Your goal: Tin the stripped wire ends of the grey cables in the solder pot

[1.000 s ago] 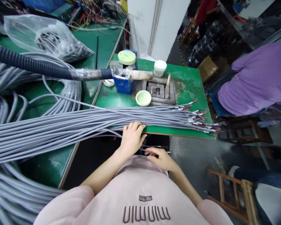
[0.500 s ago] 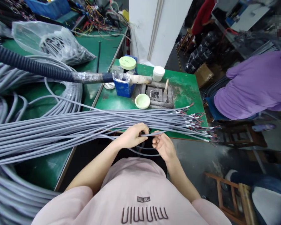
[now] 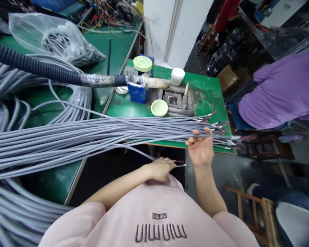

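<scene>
A thick bundle of grey cables point(image 3: 98, 132) lies across the bench, its stripped ends showing thin coloured wires point(image 3: 218, 127) at the right. One grey cable point(image 3: 222, 136) passes through the curled fingers of my right hand point(image 3: 201, 151), palm up, just in front of the bundle's end; its tip is blurred. Closer to my body, past the bench edge, my left hand point(image 3: 161, 168) is closed over loose grey cable. Two cable ends point(image 3: 181, 165) with bare wires stick out just beyond its fingers. How its fingers grip is partly hidden by the back of the hand.
Behind the bundle are a square metal pot point(image 3: 173, 99), a pale green lid point(image 3: 159, 108), a white tub point(image 3: 177, 76) and a blue box point(image 3: 138, 93). A ribbed hose point(image 3: 67, 76) hangs over the bench. A person in purple point(image 3: 285, 89) sits at the right.
My right hand has moved right and slightly up, drawing a cable to the bundle's end. My left hand has dropped toward my body onto the loose cable ends.
</scene>
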A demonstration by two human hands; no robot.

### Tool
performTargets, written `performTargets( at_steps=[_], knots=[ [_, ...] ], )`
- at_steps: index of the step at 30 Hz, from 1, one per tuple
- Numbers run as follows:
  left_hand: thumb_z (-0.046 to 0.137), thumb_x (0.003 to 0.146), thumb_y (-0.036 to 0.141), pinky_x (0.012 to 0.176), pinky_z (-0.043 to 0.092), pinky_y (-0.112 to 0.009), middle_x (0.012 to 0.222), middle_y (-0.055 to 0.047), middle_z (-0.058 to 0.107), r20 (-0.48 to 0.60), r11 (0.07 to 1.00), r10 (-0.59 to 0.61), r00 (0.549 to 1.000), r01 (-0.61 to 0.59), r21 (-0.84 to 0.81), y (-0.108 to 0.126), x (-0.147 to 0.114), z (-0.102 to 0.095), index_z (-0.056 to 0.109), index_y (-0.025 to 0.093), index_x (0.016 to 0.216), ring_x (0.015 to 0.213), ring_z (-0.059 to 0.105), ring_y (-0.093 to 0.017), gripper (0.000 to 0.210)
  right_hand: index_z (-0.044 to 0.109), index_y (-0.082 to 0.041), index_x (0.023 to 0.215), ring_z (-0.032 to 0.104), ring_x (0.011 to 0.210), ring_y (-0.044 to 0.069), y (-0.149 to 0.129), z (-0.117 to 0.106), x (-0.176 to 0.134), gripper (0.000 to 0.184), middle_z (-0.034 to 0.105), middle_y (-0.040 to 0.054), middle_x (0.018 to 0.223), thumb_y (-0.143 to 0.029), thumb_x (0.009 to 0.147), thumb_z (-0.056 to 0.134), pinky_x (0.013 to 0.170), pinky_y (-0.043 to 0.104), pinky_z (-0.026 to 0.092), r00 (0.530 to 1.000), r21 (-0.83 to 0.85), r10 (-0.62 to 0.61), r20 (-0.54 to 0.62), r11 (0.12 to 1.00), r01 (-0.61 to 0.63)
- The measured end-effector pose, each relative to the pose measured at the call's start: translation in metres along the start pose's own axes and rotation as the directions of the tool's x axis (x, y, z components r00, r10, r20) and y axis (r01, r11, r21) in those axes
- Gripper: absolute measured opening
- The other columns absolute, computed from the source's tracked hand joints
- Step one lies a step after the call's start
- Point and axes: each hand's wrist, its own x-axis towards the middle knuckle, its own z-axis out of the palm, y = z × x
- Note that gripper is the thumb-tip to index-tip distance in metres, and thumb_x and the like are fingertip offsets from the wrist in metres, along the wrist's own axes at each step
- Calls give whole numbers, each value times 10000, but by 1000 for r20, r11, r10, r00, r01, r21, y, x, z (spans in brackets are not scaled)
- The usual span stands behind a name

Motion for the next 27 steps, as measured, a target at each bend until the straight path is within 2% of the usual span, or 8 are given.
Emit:
performTargets(
  at_steps=[2,4,7,11,15,19,24,27],
  knots=[
    [762,703,337,1127,282,-529,1535,-198,282,76,934,-318,945,298,195,-23,24,25,323,135,1463,1404,295,-369,901,629,-333,970,632,594,123,-15,0,3,270,717,-51,876,-474,765,731,544,273,531,996,-41,-82,35,996,83],
    [767,700,339,1094,268,-617,1514,-257,282,99,898,-409,907,381,221,-43,43,44,290,105,1476,1387,293,-436,941,634,-302,913,606,534,115,-24,-3,1,233,710,-42,827,-474,780,717,519,274,523,991,-95,-113,73,988,120],
    [721,746,237,1003,426,-513,1337,-272,513,134,883,-450,883,417,216,-58,60,57,412,94,1408,1219,530,-380,744,636,-272,896,599,517,116,-29,-10,-7,241,701,-26,807,-486,799,691,511,282,524,993,-155,-84,84,983,96],
    [616,834,181,939,485,-414,1156,-187,647,148,895,-431,890,401,197,-57,72,62,628,110,1143,1109,608,-288,317,631,-257,915,615,546,130,-28,-13,-16,297,695,-8,812,-523,791,676,516,290,529,997,-214,-74,31,974,79],
    [636,868,286,1015,434,-495,1254,-144,583,137,883,-450,883,417,214,-61,79,65,593,109,1162,1190,540,-271,346,597,-267,901,595,540,135,-32,-7,-21,297,667,-2,804,-552,819,618,539,328,538,998,-323,-69,8,944,68],
    [588,903,348,866,527,-407,1075,-121,652,161,892,-447,880,425,155,-63,79,57,618,108,1082,990,635,-222,300,576,-260,887,573,521,137,-36,-2,-21,308,651,7,784,-564,837,580,528,339,527,998,-384,-55,-2,922,50],
    [346,975,391,863,507,-390,1180,-135,639,51,972,-232,971,230,46,-19,92,49,579,198,1188,1065,627,-260,370,596,-238,836,533,453,123,-41,6,-24,308,645,10,723,-546,852,596,454,298,488,997,-404,-51,60,912,71],
    [642,821,415,1020,421,-432,1272,-125,603,65,996,-81,995,77,51,14,96,52,603,199,1160,1223,529,-303,404,637,-221,831,481,395,105,-40,15,-28,289,636,12,659,-502,881,588,392,257,431,991,-447,-22,136,891,81]
  ],
)
